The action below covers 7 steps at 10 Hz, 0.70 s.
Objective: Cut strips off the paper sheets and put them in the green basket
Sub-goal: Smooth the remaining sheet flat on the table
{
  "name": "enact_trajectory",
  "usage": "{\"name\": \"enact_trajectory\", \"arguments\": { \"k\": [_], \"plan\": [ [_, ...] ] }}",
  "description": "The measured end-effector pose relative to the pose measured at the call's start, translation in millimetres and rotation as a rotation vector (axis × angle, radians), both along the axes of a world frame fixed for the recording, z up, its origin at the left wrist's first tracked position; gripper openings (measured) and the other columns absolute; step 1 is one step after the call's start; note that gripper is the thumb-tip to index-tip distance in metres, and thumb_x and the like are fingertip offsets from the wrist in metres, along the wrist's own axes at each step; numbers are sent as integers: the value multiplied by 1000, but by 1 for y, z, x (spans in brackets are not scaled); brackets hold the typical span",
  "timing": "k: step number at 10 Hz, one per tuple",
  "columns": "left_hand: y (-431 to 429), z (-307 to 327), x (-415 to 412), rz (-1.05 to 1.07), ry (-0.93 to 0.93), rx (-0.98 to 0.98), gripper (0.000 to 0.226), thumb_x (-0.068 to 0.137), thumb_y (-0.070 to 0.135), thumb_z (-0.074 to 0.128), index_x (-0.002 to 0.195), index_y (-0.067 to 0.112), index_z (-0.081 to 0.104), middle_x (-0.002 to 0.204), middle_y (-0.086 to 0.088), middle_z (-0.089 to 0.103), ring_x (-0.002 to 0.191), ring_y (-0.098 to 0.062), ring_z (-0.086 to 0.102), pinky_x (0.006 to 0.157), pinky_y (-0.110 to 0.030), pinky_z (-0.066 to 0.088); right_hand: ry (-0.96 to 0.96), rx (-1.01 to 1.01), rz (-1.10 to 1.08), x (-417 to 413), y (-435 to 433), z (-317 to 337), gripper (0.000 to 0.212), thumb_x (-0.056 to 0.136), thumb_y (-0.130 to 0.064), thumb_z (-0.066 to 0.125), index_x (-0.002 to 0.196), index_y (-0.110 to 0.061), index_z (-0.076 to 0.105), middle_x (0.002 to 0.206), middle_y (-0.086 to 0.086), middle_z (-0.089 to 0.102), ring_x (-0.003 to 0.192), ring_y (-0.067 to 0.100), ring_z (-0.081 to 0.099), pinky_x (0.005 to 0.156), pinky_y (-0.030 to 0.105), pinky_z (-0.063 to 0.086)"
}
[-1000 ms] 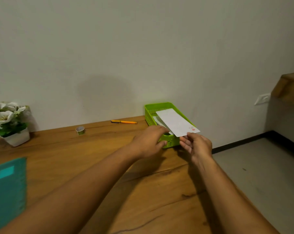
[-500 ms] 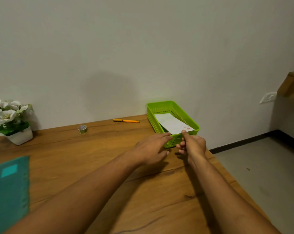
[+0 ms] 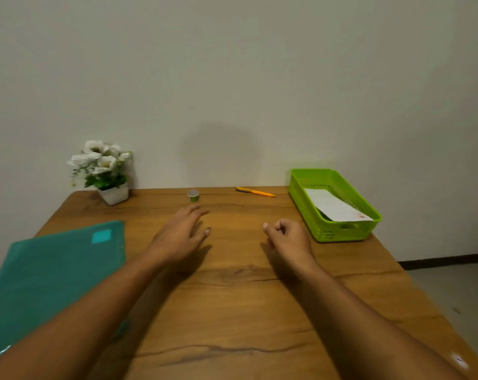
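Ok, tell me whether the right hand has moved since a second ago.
Yes. The right hand was at the basket's near end holding the paper; now it hangs left of the basket, apart from it, holding nothing.

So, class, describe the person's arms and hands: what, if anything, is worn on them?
The left hand and right hand are bare, and so are the forearms down to the picture's lower edge. There are no sleeves, gloves, watch or bracelet. No ring shows on the visible fingers, and the nails look short and unpainted.
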<state>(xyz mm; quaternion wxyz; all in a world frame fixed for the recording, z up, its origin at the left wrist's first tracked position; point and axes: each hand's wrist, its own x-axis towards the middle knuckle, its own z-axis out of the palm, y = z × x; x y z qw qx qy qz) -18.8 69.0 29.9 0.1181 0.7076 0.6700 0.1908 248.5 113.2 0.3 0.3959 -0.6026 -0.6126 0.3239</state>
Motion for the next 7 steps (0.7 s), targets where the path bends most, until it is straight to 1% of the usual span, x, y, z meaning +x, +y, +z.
{"name": "enact_trajectory", "arguments": {
  "k": [1,2,3,4,5,6,7],
  "plan": [
    [-24,-7,-58,215,68,1,59,102,47,53,155,30,35,167,-2,24,153,-24,22,122,-54,26,-275,18,175,-40,-3,-2,24,91,-47,72,88,-23,69,89,-3,73,84,21,68,76,37,55],
    [-43,-19,-106,417,191,-71,67,102,57,45,159,24,32,169,-11,17,156,-31,14,123,-61,17,-551,10,331,-69,-9,1,55,94,-57,64,139,-27,59,138,-2,59,126,21,56,102,42,51],
    [-58,-34,-128,493,202,-211,75,102,66,31,162,22,21,171,-12,10,157,-32,9,123,-63,12,-679,13,406,-84,-12,2,67,96,-61,57,152,-26,45,152,1,48,138,25,45,111,44,44],
    [-64,-44,-124,428,217,-259,78,101,68,26,163,22,19,171,-9,11,157,-28,9,124,-62,11,-819,-2,463,-88,-13,3,65,97,-63,52,149,-24,47,152,4,48,138,27,45,114,45,38],
    [-64,-46,-106,338,241,-237,76,102,67,25,163,22,19,171,-6,12,158,-26,9,125,-60,9,-881,5,489,-87,-14,3,66,98,-64,51,150,-23,46,156,6,45,142,28,42,117,46,35],
    [-59,-49,-92,289,251,-236,77,101,69,26,163,23,19,171,-5,12,158,-25,8,125,-60,9,-889,5,487,-83,-12,1,67,99,-64,50,152,-23,45,159,7,42,145,28,39,119,47,33],
    [-51,-45,-84,264,249,-199,77,100,69,27,163,24,19,171,-5,11,158,-25,5,125,-59,8,-884,22,489,-80,-6,1,67,97,-65,51,149,-23,48,157,6,44,142,28,41,117,46,36]
  ]
}}
